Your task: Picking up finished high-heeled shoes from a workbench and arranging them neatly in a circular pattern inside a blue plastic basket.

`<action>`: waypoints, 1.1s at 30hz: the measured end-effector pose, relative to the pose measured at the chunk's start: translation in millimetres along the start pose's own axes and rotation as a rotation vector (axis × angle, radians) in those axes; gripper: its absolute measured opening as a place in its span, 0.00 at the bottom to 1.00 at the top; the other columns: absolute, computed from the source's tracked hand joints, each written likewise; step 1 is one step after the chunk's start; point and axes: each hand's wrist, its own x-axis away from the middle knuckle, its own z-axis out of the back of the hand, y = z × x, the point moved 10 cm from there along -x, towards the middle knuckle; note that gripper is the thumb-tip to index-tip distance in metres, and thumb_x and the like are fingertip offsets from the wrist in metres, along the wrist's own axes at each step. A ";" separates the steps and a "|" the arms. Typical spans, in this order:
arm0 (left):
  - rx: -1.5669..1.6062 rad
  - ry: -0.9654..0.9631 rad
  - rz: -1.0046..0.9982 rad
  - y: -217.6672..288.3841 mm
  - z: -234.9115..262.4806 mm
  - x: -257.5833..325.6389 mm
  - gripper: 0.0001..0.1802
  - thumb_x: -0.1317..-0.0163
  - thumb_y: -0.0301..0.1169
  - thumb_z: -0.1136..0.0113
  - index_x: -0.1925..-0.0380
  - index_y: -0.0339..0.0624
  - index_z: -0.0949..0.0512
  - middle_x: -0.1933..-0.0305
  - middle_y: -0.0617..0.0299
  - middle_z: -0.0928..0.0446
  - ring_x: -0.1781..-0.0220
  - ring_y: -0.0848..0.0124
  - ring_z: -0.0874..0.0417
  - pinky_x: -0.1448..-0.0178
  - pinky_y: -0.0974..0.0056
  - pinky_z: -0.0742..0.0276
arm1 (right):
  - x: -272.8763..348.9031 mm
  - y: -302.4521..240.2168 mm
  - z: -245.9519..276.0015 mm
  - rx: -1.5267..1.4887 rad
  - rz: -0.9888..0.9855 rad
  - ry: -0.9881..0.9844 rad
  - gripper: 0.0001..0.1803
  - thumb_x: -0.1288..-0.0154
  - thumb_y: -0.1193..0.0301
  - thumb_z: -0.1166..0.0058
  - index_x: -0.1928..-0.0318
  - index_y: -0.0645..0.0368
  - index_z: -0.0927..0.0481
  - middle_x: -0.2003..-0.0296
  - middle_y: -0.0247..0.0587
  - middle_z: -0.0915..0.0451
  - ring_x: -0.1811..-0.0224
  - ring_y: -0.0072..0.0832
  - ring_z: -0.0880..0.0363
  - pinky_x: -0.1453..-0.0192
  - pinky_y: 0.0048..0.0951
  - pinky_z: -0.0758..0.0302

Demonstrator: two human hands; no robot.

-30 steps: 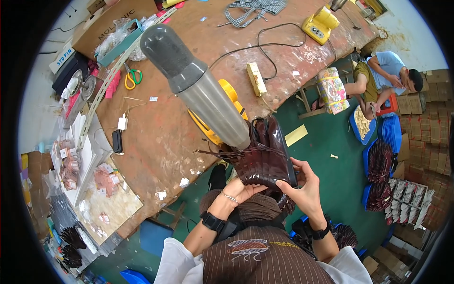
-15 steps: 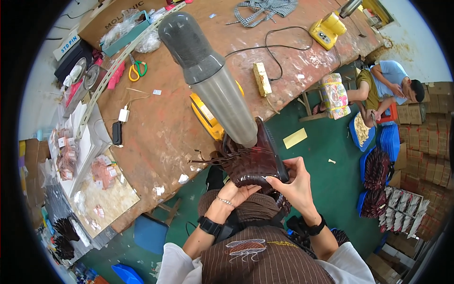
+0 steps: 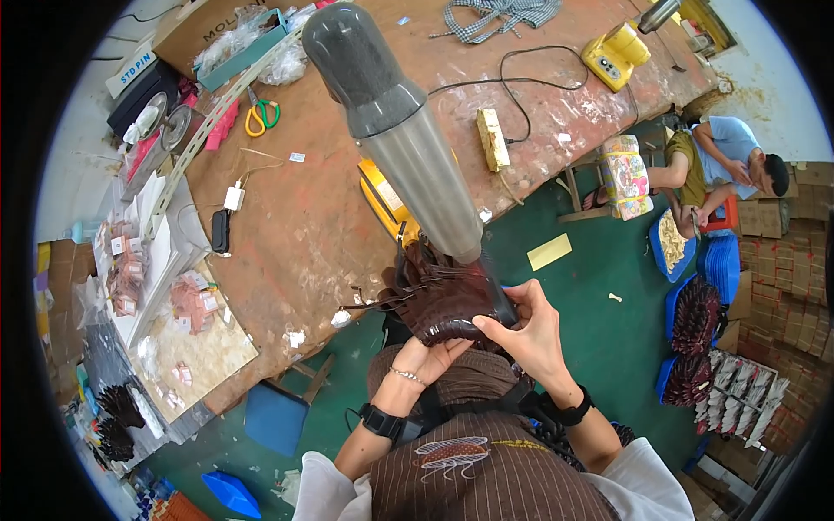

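Between both hands sits the dark red woven piece [image 3: 452,300], pressed under the grey heat-gun nozzle [image 3: 408,143]; left hand [image 3: 430,356] cradles it from below, right hand [image 3: 526,326] pinches its edge. Looks like mid-heating; next probably needs careful turning, fingers clear of the nozzle.

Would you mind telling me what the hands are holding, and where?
Both hold the dark brown hair bundle: left hand under its near edge, right hand at its right end.

Green-handled scissors [image 3: 261,115] on brown bench [image 3: 287,234] nr yellow power tool [image 3: 614,55] w/ black cord [image 3: 512,87]; seated person [image 3: 721,169] by blue trays [image 3: 669,247].
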 end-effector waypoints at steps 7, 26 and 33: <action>0.070 0.056 -0.027 2.9 12.3 -2.8 0.17 0.35 0.32 0.52 0.49 0.36 0.31 0.50 0.51 0.25 0.48 0.61 0.22 0.43 0.57 0.24 | -7.5 3.0 -8.0 -0.024 -0.003 0.014 0.28 0.53 0.64 0.32 0.61 0.70 0.32 0.72 0.44 0.22 0.74 0.21 0.26 0.71 0.22 0.28; -0.137 -0.024 0.259 -57.7 0.1 -10.1 0.16 0.37 0.31 0.48 0.50 0.37 0.30 0.50 0.55 0.25 0.50 0.64 0.22 0.47 0.59 0.23 | 73.0 14.2 58.4 0.062 -0.063 0.215 0.30 0.57 0.66 0.30 0.58 0.68 0.33 0.72 0.42 0.24 0.73 0.22 0.24 0.69 0.22 0.27; -0.297 -0.206 0.410 -89.6 -30.7 -20.6 0.18 0.38 0.32 0.47 0.49 0.38 0.30 0.49 0.54 0.25 0.48 0.63 0.23 0.44 0.57 0.25 | 113.8 9.3 95.2 0.046 -0.067 0.386 0.43 0.59 0.67 0.30 0.42 0.68 0.38 0.63 0.44 0.26 0.66 0.26 0.25 0.63 0.25 0.27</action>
